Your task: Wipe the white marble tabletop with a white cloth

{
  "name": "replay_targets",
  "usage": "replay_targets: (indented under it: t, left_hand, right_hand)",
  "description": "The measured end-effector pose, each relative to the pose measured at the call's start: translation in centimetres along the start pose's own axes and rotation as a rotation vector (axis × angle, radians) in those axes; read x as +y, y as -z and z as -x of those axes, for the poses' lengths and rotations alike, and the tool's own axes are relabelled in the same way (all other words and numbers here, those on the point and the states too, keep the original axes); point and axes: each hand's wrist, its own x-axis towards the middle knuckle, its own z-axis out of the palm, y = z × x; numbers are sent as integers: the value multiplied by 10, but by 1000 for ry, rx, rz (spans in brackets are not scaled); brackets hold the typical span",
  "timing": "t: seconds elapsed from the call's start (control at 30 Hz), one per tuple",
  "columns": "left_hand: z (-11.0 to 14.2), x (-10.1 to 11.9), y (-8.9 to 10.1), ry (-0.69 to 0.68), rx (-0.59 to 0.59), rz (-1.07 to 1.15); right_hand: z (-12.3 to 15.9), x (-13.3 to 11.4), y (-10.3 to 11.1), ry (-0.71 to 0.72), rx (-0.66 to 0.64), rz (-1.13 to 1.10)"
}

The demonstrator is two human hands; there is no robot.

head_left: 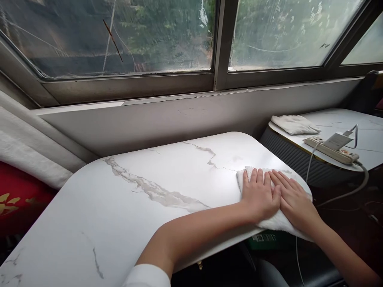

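Note:
A white cloth [283, 221] lies spread on the right end of a white marble-patterned table [176, 167], and part of it hangs over the near edge. My left hand [259, 196] presses flat on the cloth with its fingers stretched forward. Right beside it, my right hand [295, 199] rests flat on the same cloth, fingers pointing forward and left. The two hands touch at the thumbs. Neither hand is wrapped around anything.
A second table [335, 115] stands at the right, bearing a folded white cloth [295, 124] and a power strip [332, 150] with a charger [338, 140] and cables. Behind the tables run a low wall [167, 123] and windows. Red fabric [24, 195] is at the left.

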Motion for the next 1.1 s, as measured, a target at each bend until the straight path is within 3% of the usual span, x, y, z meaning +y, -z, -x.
replay_targets:
  t: [0.2,0.47,0.67,0.77,0.9,1.1]
  left_hand:
    - [-27,-40,12,61,59,-56]
    - [-77,-118,48,242,153,-99]
    - [-96,-172,71,322,247,-112]
    - [-97,-189,79,376,277,-119]
    - [-96,-196,82,437,321,-145]
    - [-88,-186,78,484,312,-166]
  right_hand:
    - [-56,-17,-17,2,-74,26]
    - [-170,-58,-41,53,-180,-71]
    - [-232,-92,-59,131,-210,-118]
    - [-252,-104,-69,176,-203,-160]
    - [-265,-107,-80,250,-157,-206]
    - [-251,-103,-78,250,-137,-248]
